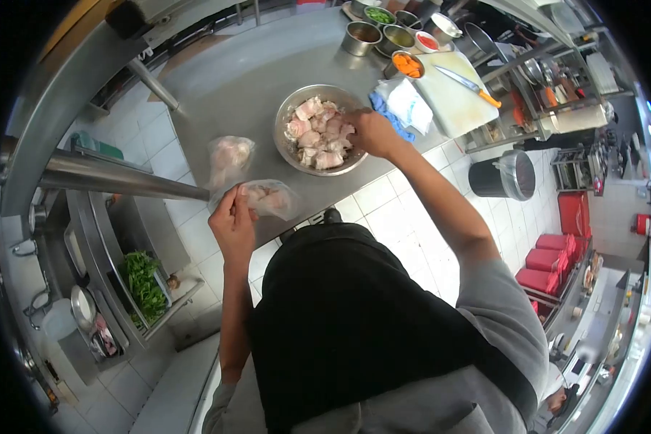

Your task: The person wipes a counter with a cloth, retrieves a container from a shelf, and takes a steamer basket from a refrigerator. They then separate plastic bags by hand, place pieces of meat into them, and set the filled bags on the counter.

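Note:
My left hand [233,226] pinches the edge of a clear plastic bag [273,200] with pieces of raw meat inside, by the near edge of the steel table. Just behind it lies a second plastic bag [230,158], also with pale raw meat in it. My right hand [371,134] reaches over the right rim of a steel bowl [289,154]. Its fingers are curled down at the raw meat pieces [315,132] in the bowl; whether they grip one is hidden.
Right of the bowl lie a blue cloth [390,116], white towel [411,105] and cutting board [448,101] with an orange-handled knife [459,81]. Behind stand containers, one with cut carrots [407,66]. A lined bin [495,177] stands right; leafy greens [143,288] sit left.

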`<act>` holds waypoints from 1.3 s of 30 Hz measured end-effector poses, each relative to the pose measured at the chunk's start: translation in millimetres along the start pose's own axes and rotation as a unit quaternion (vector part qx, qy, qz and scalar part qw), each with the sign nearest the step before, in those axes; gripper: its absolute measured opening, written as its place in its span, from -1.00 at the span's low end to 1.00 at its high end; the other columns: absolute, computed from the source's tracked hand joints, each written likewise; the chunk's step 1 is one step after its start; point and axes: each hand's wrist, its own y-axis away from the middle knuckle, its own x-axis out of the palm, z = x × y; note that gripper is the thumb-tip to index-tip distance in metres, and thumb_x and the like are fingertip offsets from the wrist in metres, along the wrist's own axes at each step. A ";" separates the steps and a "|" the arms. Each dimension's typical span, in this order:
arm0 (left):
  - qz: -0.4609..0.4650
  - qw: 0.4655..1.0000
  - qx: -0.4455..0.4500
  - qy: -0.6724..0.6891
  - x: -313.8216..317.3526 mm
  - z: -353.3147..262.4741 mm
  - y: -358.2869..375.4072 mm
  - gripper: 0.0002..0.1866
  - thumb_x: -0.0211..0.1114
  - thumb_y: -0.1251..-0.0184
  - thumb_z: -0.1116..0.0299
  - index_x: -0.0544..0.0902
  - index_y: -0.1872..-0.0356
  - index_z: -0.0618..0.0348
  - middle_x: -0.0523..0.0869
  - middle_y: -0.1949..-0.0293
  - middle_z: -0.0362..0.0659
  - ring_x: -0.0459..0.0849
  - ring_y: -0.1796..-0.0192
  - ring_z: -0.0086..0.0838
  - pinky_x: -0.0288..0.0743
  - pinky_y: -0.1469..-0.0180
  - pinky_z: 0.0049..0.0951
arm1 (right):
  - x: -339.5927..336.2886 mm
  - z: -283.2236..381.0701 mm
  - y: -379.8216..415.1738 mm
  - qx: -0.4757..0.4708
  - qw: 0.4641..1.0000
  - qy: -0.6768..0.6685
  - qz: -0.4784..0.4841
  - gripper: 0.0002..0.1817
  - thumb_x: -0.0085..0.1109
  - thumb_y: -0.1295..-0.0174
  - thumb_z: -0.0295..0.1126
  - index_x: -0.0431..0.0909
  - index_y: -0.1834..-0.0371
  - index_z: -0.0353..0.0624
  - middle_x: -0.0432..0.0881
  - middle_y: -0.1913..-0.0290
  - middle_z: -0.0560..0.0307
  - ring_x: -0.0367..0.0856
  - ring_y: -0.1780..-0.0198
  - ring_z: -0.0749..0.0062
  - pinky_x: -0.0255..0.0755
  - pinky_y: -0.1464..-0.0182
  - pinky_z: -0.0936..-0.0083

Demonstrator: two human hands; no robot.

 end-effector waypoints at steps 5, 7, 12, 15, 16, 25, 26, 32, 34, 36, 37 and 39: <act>0.091 0.995 0.029 -0.020 6.9 10.1 -1.9 -0.77 0.19 -0.48 0.45 0.70 -0.02 0.32 0.66 0.49 -0.18 0.57 0.50 -0.57 0.44 0.41 -0.51 | 24.1 -17.8 -16.3 -0.007 0.972 0.176 0.157 -0.46 0.34 -0.01 -0.32 0.55 -0.16 -0.06 0.71 0.06 -0.12 0.68 -0.01 -0.06 0.57 -0.09 0.13; 0.120 0.991 0.042 -0.042 20.5 7.8 -4.3 -0.75 0.19 -0.45 0.47 0.69 -0.05 0.31 0.69 0.47 -0.12 0.62 0.50 -0.48 0.48 0.39 -0.45 | 29.1 -16.7 -23.0 0.042 0.963 0.175 0.199 -0.29 0.41 0.04 -0.34 0.46 -0.31 0.04 0.68 -0.04 -0.14 0.62 -0.14 -0.08 0.52 -0.20 0.12; 0.213 0.928 0.222 -0.211 62.9 14.4 -28.4 -0.59 0.23 -0.31 0.48 0.63 -0.21 0.11 0.72 0.35 0.17 0.71 0.33 0.03 0.59 0.25 -0.09 | 27.2 -12.3 -29.6 0.016 0.953 0.232 0.192 -0.28 0.48 0.11 -0.23 0.47 -0.19 -0.23 0.64 -0.11 -0.17 0.63 -0.15 -0.01 0.50 -0.24 0.18; 0.236 0.902 0.238 -0.273 75.7 34.1 -42.3 -0.61 0.25 -0.29 0.45 0.63 -0.17 0.08 0.72 0.38 0.16 0.72 0.31 0.04 0.58 0.24 -0.03 | 17.9 -3.9 -29.8 0.033 0.945 0.240 0.221 -0.26 0.50 0.14 -0.18 0.49 -0.15 -0.29 0.69 -0.03 -0.14 0.65 -0.12 -0.02 0.48 -0.26 0.20; 0.237 0.901 0.240 -0.272 77.6 34.5 -43.4 -0.61 0.25 -0.29 0.45 0.63 -0.17 0.08 0.72 0.38 0.16 0.72 0.31 0.04 0.58 0.24 -0.03 | 13.9 -1.7 -30.5 0.035 0.945 0.241 0.220 -0.26 0.50 0.14 -0.18 0.49 -0.15 -0.29 0.69 -0.03 -0.14 0.65 -0.12 -0.02 0.48 -0.26 0.20; 0.274 0.887 0.213 -0.305 85.5 44.4 -49.7 -0.67 0.27 -0.34 0.37 0.65 -0.12 0.11 0.73 0.33 0.19 0.71 0.25 0.14 0.57 0.15 0.03 | 13.9 -0.7 -23.6 0.073 0.942 0.190 0.267 -0.26 0.57 0.17 -0.18 0.55 -0.12 -0.32 0.70 -0.05 -0.13 0.63 -0.19 0.07 0.48 -0.25 0.24; 0.276 0.885 0.209 -0.311 85.4 44.5 -49.6 -0.67 0.27 -0.34 0.38 0.65 -0.11 0.11 0.73 0.33 0.19 0.71 0.24 0.14 0.56 0.15 0.03 | 14.4 -0.3 -23.7 0.071 0.940 0.215 0.257 -0.26 0.56 0.15 -0.17 0.55 -0.13 -0.28 0.71 -0.05 -0.13 0.64 -0.18 0.07 0.50 -0.23 0.23; 0.278 0.873 0.192 -0.351 85.1 40.8 -49.5 -0.68 0.25 -0.35 0.39 0.65 -0.11 0.11 0.74 0.28 0.18 0.71 0.20 0.13 0.57 0.13 0.03 | 18.3 0.0 -26.0 0.085 0.937 0.185 0.285 -0.41 0.47 0.10 -0.14 0.66 -0.05 -0.14 0.74 -0.02 -0.06 0.69 -0.11 0.11 0.54 -0.15 0.21; 0.269 0.876 0.194 -0.350 90.2 52.1 -50.2 -0.68 0.23 -0.36 0.40 0.66 -0.11 0.10 0.74 0.24 0.18 0.71 0.18 0.13 0.57 0.11 0.03 | 10.2 13.0 -17.9 0.106 0.927 0.198 0.301 -0.52 0.44 0.08 -0.14 0.75 0.09 -0.16 0.75 0.00 -0.05 0.71 -0.10 0.13 0.55 -0.14 0.18; 0.264 0.884 0.203 -0.329 88.5 55.5 -51.5 -0.67 0.23 -0.36 0.40 0.66 -0.13 0.12 0.74 0.22 0.20 0.71 0.16 0.14 0.56 0.09 0.02 | 22.6 6.3 -15.0 0.089 0.928 0.233 0.278 -0.41 0.46 0.04 -0.06 0.71 -0.06 -0.13 0.74 -0.07 -0.01 0.68 -0.15 0.07 0.53 -0.17 0.16; 0.264 0.886 0.204 -0.322 86.5 51.8 -52.0 -0.66 0.23 -0.36 0.41 0.65 -0.14 0.14 0.74 0.21 0.21 0.71 0.15 0.15 0.55 0.09 0.02 | 13.5 19.3 -13.3 0.105 0.919 0.261 0.276 -0.38 0.47 0.03 -0.05 0.68 -0.11 -0.15 0.70 -0.14 -0.03 0.67 -0.17 0.08 0.54 -0.17 0.17; 0.273 0.884 0.223 -0.306 84.1 55.7 -54.9 -0.65 0.24 -0.35 0.43 0.64 -0.16 0.15 0.74 0.22 0.21 0.71 0.16 0.13 0.55 0.11 0.00 | 7.9 25.3 -10.2 0.118 0.925 0.229 0.280 -0.36 0.47 0.03 -0.05 0.68 -0.12 -0.15 0.69 -0.15 -0.05 0.67 -0.17 0.07 0.54 -0.17 0.18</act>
